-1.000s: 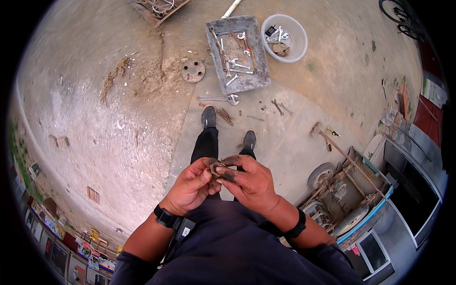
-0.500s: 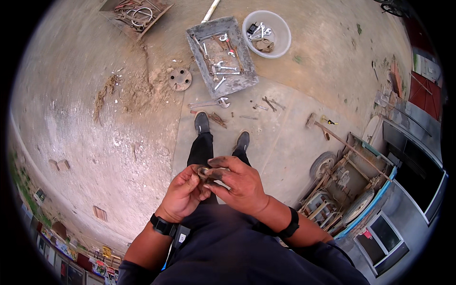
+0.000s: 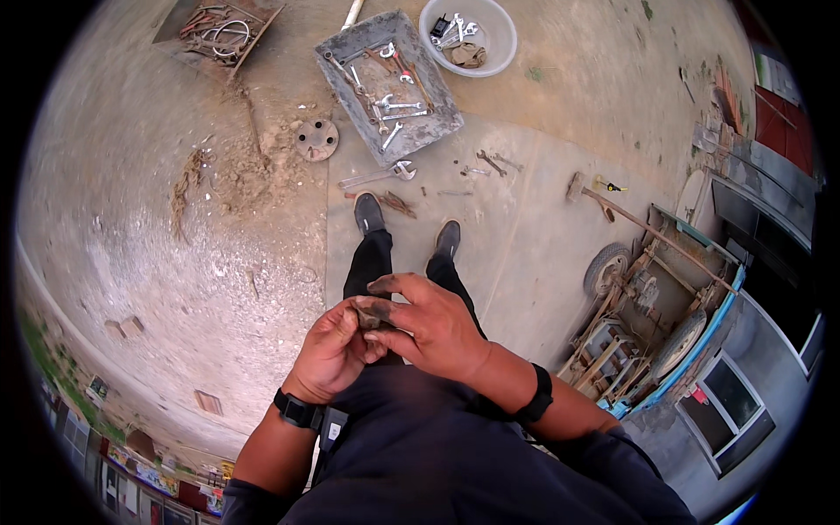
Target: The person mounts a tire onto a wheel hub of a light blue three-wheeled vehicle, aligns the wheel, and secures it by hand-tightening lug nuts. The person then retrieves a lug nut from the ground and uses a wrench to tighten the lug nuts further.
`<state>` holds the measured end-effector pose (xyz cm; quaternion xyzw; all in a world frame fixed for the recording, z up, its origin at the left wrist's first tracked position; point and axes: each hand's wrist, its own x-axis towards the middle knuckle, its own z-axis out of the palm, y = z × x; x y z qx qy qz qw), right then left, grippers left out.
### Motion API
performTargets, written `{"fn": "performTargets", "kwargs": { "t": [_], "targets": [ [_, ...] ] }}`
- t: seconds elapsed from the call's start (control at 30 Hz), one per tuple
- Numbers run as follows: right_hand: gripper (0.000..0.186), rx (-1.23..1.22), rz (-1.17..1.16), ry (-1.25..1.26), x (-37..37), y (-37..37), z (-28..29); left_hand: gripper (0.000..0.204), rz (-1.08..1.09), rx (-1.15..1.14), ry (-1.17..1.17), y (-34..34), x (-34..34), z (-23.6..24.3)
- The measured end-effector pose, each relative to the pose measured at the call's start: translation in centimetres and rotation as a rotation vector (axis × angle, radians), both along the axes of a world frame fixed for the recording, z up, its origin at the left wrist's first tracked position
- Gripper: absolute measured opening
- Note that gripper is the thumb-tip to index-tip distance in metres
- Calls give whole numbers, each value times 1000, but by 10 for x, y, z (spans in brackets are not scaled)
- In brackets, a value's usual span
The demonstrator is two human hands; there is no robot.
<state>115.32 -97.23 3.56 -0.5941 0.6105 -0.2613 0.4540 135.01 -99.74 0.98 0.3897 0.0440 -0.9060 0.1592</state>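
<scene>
Both my hands meet in front of my waist around a small, dark, grimy piece, mostly hidden by the fingers, so its kind does not show. My left hand pinches it from the left with thumb and fingers. From the right, my right hand has its blackened fingers bent over it and touching it. Beyond my shoes on the concrete lie a large adjustable wrench, a dark open-end wrench and a rusty tool.
A grey tray of wrenches stands ahead, beside a white plastic basin holding more tools. Left of them lies a round metal disc with holes. A long-handled sledgehammer leans over a cart at right. A rusty tool box sits far left.
My right fingers have closed further over the small piece, and a ring-like opening on it no longer shows. Both hands stay together while the view has shifted slightly.
</scene>
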Motion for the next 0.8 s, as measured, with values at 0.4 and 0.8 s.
{"fn": "performTargets", "kwargs": {
  "t": [0.4,0.8],
  "targets": [
    [45,31,-64,-38,-18,25,3,38,-43,-8,19,12,-14,3],
    [41,-35,-158,-36,-40,54,0,33,-82,-8,-27,28,-39,9]
  ]
}}
